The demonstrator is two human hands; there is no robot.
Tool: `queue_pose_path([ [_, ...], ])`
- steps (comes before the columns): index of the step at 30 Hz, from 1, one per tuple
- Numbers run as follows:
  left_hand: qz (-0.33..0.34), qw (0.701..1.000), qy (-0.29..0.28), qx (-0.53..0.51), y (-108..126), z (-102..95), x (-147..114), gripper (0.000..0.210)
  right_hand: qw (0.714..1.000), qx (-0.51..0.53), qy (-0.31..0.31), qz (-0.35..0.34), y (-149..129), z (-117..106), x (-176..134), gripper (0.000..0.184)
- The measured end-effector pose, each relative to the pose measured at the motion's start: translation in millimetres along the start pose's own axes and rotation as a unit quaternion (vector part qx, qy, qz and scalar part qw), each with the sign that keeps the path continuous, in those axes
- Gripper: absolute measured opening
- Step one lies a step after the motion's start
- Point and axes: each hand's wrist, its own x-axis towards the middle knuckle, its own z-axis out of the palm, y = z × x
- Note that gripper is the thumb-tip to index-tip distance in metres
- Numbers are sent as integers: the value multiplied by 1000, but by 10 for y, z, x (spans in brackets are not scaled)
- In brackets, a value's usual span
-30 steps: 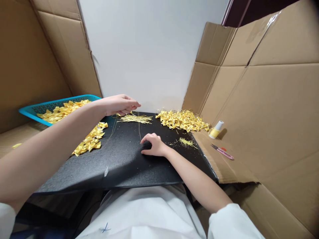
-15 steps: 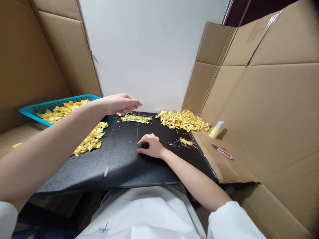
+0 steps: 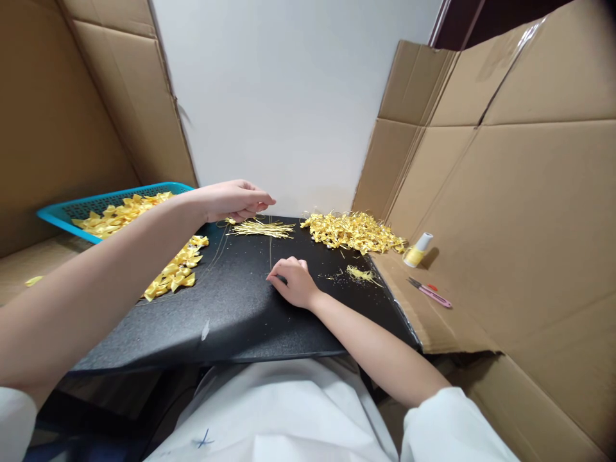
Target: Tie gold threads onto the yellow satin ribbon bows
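My left hand (image 3: 240,200) is raised over the back of the black table, its fingers closed in a pinch on the upper end of a thin thread (image 3: 270,249). That thread runs straight down to my right hand (image 3: 294,282), whose thumb and forefinger are pressed together on its lower part, low above the tabletop. Behind the thread lies a bundle of yellow cord pieces (image 3: 262,228). Under my left forearm is a pile of yellow ribbon bows (image 3: 176,273), partly covered by the arm. What sits right between the fingertips is too small to see.
A blue basket (image 3: 55,217) with yellow bows stands at left. At back right is a heap of yellow bows with cords (image 3: 356,232), near thread scraps (image 3: 360,274). A white-capped bottle (image 3: 418,250) and pink thread snips (image 3: 430,292) rest on cardboard. Cardboard walls (image 3: 529,192) flank the table.
My right thumb and forefinger, apart before, have closed on the thread. The thread has shifted slightly right. My left hand has barely moved.
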Motion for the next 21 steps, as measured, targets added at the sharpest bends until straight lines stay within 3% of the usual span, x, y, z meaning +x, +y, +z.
queue_pose_path([
  [13, 34, 998, -26, 39, -66, -86, -6, 41, 1000, 0, -26, 6, -4, 2, -5, 20],
  [17, 27, 998, -36, 48, -170, -98, 10, 41, 998, 40, 27, 37, 53, -74, -13, 12],
  [21, 10, 999, -30, 17, -218, -34, -22, 40, 978, 180, 97, 51, 62, -244, 33, 38],
])
